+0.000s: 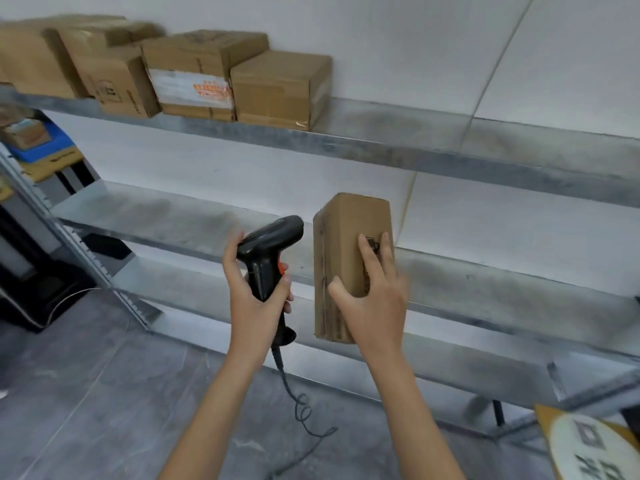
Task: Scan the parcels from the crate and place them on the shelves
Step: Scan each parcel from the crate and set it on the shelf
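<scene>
Grey metal shelves (381,147) stood against a white wall (398,46); left hand (254,296) gripped the scanner (268,251), right hand (372,299) clasped a parcel (341,237) above grey floor (86,393).

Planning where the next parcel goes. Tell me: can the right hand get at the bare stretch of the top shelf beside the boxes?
Probably yes: the right hand holds a parcel, and nothing stands between it and the top shelf.

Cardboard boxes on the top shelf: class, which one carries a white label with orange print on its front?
The second box from the right on the top shelf. Its front shows a white label with orange print; the plain box at the row's right end shows none.
</scene>
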`<state>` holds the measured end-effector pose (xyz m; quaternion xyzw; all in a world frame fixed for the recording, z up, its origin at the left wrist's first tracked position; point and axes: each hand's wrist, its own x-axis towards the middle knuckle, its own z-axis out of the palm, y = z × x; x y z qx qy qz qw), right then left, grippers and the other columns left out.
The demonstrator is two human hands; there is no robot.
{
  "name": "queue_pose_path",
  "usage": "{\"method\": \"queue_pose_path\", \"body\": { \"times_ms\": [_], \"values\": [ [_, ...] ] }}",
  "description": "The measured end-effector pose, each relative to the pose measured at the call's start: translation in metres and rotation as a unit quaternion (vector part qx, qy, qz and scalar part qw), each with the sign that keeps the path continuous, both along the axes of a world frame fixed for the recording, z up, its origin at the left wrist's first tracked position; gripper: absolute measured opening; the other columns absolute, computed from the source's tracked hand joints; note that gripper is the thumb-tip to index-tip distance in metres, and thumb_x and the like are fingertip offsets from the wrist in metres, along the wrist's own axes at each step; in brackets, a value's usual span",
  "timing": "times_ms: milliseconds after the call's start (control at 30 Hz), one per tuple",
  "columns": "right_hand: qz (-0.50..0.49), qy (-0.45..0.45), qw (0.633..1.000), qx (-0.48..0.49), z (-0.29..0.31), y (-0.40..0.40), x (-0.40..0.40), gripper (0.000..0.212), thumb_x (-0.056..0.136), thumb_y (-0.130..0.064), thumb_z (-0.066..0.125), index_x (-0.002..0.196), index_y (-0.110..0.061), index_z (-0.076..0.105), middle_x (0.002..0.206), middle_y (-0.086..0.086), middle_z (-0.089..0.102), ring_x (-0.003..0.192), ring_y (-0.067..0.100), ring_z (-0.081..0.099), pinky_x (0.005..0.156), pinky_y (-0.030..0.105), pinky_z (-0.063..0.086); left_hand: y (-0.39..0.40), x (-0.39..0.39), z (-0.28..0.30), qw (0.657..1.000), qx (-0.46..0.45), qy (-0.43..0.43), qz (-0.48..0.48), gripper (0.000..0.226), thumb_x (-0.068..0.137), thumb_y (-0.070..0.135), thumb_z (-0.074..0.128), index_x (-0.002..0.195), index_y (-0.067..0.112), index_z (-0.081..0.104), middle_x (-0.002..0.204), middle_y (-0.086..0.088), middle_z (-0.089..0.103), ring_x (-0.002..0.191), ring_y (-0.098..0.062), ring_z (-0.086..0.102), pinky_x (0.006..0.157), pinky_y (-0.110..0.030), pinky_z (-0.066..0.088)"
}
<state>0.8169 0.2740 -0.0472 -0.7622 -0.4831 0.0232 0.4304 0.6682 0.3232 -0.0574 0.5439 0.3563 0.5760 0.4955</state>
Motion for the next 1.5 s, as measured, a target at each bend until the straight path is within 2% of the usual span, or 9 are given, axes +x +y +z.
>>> {"method": "queue_pose_path", "body": {
  "times_ms": [333,533,633,767,933,1067,1167,1267,1500],
  "values": [
    [0.021,0.161,0.986,-0.026,-0.053,-0.036,-0.009,0.075,0.082,-0.032,0.073,0.147,-0.047,0.040,0.163,-0.021,0.019,0.121,0.004,0.033,0.099,0.026,0.031,-0.033,-0.014,-0.060,0.993,-0.114,-0.016,0.041,0.087,0.096,-0.010,0.062,0.140,0.056,0.029,0.097,-0.004,0.071,0.086,-0.024,0.076,0.075,-0.026,0.060],
    [0.041,0.179,0.983,-0.025,-0.059,-0.042,-0.010,0.073,0.083,-0.028,0.074,0.147,-0.045,0.042,0.163,-0.018,0.022,0.124,0.004,0.033,0.100,0.026,0.031,-0.036,-0.009,-0.067,0.979,-0.201,-0.034,0.021,0.088,0.092,-0.002,0.072,0.139,0.059,0.032,0.102,-0.007,0.074,0.108,-0.025,0.074,0.093,-0.044,0.059],
    [0.056,0.221,0.974,-0.011,-0.056,-0.041,-0.012,0.071,0.085,-0.025,0.073,0.146,-0.045,0.042,0.162,-0.017,0.023,0.130,0.001,0.032,0.108,0.030,0.033,-0.037,-0.005,-0.066,0.974,-0.222,-0.043,0.010,0.087,0.091,0.001,0.074,0.136,0.064,0.034,0.114,-0.009,0.073,0.112,-0.022,0.072,0.099,-0.048,0.056],
    [0.053,0.252,0.966,-0.035,-0.052,-0.037,-0.009,0.068,0.091,-0.027,0.063,0.151,-0.043,0.035,0.164,-0.015,0.022,0.141,0.009,0.029,0.118,0.045,0.032,-0.035,-0.003,-0.064,0.969,-0.230,-0.087,0.008,0.086,0.091,0.004,0.073,0.141,0.062,0.032,0.105,-0.002,0.078,0.115,-0.030,0.071,0.087,-0.044,0.061],
    [0.083,0.209,0.968,-0.111,-0.049,-0.031,-0.004,0.080,0.095,-0.040,0.060,0.159,-0.034,0.013,0.164,-0.007,0.026,0.146,0.017,0.033,0.116,0.048,0.036,-0.038,-0.004,-0.062,0.975,-0.198,-0.097,0.007,0.083,0.094,-0.002,0.069,0.136,0.062,0.035,0.100,-0.001,0.078,0.109,-0.028,0.073,0.075,-0.032,0.063],
    [0.082,0.168,0.973,-0.135,-0.048,-0.030,-0.003,0.086,0.092,-0.045,0.066,0.159,-0.026,0.015,0.153,-0.004,0.041,0.135,0.016,0.046,0.111,0.043,0.043,-0.036,-0.008,-0.058,0.981,-0.172,-0.089,0.012,0.087,0.090,0.005,0.072,0.145,0.056,0.029,0.105,-0.005,0.076,0.115,-0.035,0.070,0.097,-0.054,0.057],
    [0.074,0.154,0.976,-0.135,-0.049,-0.031,-0.009,0.105,0.086,-0.049,0.072,0.159,-0.025,0.001,0.158,-0.001,0.027,0.139,0.018,0.037,0.113,0.041,0.040,-0.038,-0.007,-0.050,0.982,-0.157,-0.104,0.001,0.089,0.080,0.016,0.081,0.138,0.063,0.035,0.116,-0.016,0.070,0.115,-0.037,0.070,0.097,-0.050,0.059],
    [0.042,0.102,0.979,-0.171,-0.050,-0.031,-0.018,0.133,0.069,-0.075,0.070,0.157,-0.024,-0.014,0.162,0.001,0.008,0.144,0.025,0.025,0.115,0.045,0.037,-0.038,-0.004,-0.045,0.990,-0.122,-0.071,-0.010,0.089,0.076,0.024,0.091,0.130,0.071,0.037,0.136,-0.022,0.059,0.123,-0.037,0.065,0.102,-0.051,0.055],
    [-0.030,0.057,0.987,-0.150,-0.057,-0.030,-0.034,0.125,0.064,-0.082,0.052,0.159,-0.020,0.000,0.161,0.008,0.009,0.139,0.031,0.026,0.116,0.048,0.030,-0.039,-0.003,-0.045,0.995,-0.091,-0.028,-0.029,0.088,0.087,0.008,0.082,0.134,0.068,0.036,0.145,-0.009,0.055,0.125,-0.029,0.065,0.100,-0.049,0.057]
  ]
}}
